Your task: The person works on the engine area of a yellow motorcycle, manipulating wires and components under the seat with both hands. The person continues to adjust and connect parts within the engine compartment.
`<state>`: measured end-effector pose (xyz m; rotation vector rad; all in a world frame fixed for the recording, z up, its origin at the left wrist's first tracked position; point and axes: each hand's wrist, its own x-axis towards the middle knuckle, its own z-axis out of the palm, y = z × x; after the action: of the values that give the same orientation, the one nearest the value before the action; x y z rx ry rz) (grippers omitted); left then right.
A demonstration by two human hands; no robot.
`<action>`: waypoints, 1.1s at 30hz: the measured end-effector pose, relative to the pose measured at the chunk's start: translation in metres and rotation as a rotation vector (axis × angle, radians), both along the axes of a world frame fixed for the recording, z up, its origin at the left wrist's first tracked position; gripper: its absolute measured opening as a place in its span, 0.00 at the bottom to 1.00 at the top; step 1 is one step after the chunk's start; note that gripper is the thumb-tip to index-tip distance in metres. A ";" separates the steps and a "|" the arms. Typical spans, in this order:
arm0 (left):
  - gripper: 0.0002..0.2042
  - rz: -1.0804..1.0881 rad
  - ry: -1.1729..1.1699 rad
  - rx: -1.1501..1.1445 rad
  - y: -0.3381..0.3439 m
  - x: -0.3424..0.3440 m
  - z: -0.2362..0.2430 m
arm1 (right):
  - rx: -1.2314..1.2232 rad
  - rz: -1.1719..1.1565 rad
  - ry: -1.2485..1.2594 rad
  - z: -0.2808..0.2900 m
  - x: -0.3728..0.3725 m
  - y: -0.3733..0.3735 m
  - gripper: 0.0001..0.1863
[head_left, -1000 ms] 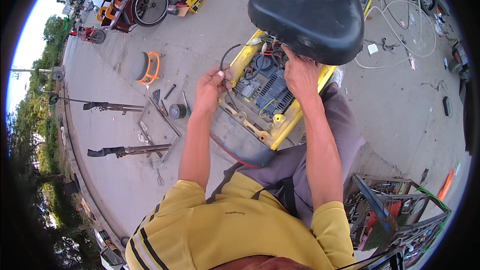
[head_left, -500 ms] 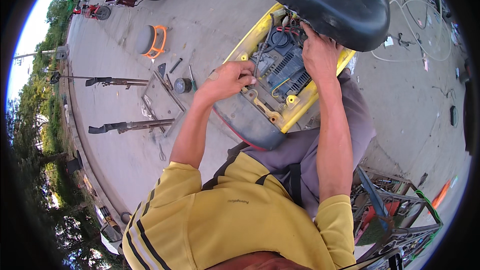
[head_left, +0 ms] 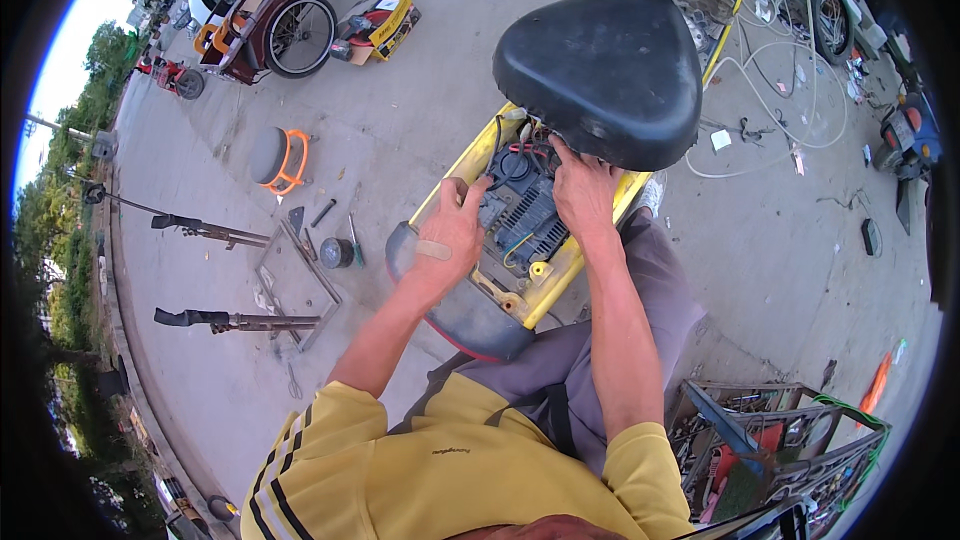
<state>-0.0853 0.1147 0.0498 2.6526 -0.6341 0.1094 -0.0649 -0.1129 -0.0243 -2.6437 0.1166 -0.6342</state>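
My left hand [head_left: 460,225], with a plaster on its back, is open at the left side of the electrical compartment [head_left: 527,220], fingers apart beside a black cable [head_left: 497,145]. My right hand [head_left: 585,195] reaches under the black seat [head_left: 597,65] into the wiring at the compartment's upper end, fingers closed on something too hidden to make out. The compartment sits in a scuffed yellow frame [head_left: 560,275] with a dark rounded lower end [head_left: 460,325], tilted across my lap area, holding finned modules and coloured wires.
An orange-framed stool [head_left: 285,160], a metal frame [head_left: 300,290] with two arms and loose tools [head_left: 350,240] lie on the left. A cargo tricycle [head_left: 280,20] and yellow box [head_left: 390,25] stand upper left; hoses [head_left: 760,90] sprawl right. A crate of scrap [head_left: 760,450] sits lower right.
My left hand has left the black cable it was pinching; its fingers now reach upward over the compartment's left side. My right hand stays under the seat. The whole view has shifted.
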 end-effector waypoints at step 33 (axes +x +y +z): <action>0.11 -0.013 0.119 -0.253 -0.081 0.124 -0.056 | 0.205 0.092 -0.029 0.004 -0.001 -0.012 0.21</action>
<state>0.0388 0.0338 -0.0066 2.3910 -0.5589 0.0249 -0.0657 -0.1247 -0.0207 -2.4266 0.0477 -0.5967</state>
